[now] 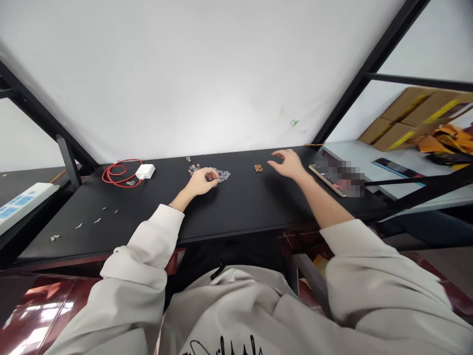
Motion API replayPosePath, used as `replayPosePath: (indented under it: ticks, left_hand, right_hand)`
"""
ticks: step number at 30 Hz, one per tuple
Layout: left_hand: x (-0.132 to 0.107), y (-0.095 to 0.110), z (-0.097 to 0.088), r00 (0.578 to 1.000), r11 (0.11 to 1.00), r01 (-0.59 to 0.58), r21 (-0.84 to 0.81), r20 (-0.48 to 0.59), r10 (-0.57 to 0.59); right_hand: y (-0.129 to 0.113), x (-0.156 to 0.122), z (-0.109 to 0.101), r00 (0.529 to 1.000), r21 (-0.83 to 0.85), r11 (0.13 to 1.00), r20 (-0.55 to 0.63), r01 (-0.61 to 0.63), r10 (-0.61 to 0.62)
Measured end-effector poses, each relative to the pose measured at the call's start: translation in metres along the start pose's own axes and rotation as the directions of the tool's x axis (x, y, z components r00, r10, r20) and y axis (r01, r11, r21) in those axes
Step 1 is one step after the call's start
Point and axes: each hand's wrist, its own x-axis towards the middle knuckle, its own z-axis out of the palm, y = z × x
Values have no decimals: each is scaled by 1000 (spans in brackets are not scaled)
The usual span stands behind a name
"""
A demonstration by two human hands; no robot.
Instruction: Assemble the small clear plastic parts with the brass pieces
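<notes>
My left hand (202,181) rests at a loose pile of small clear plastic pieces (223,175), its fingers curled with the thumb near the fingertips. Whatever it may be pinching is hidden. A few brownish bits show among the clear pieces behind that hand. To the right lies a tight cluster of small round orange-brown pieces (258,168). Just right of this cluster hovers my right hand (287,163), with thumb and fingers apart and nothing visible between them.
A white charger (145,171) with a coiled red cable (117,173) lies left on the black table (221,217). Small metallic bits (55,237) are scattered at the front left. A phone (328,178) lies right. A power strip (22,204) stands far left, and cardboard boxes (410,116) far right.
</notes>
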Motion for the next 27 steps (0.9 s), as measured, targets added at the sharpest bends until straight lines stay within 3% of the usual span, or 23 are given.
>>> replayPosePath:
  ticks: [3, 6, 11, 15, 27]
  left_hand:
    - [0, 2, -1, 1000, 1000, 13, 3, -12, -13]
    - [0, 4, -1, 1000, 1000, 20, 8, -17, -20]
    - [0, 6, 0, 1000, 1000, 19, -7, -8, -19]
    - [1, 5, 0, 1000, 1000, 12, -18, 0, -12]
    - [1, 1, 2, 1000, 999, 3, -42, 13, -3]
  right_hand:
    - [-44, -4, 38, 988, -84, 984, -13, 155, -156]
    - [-64, -9, 50, 977, -108, 973, -38, 206, -211]
    - [-44, -17, 41, 972, -54, 977, -100, 208, -213]
    - [-25, -18, 41, 990, -29, 991, -43, 131, -132]
    - [-30, -19, 54, 985, -59, 983, 34, 173, -171]
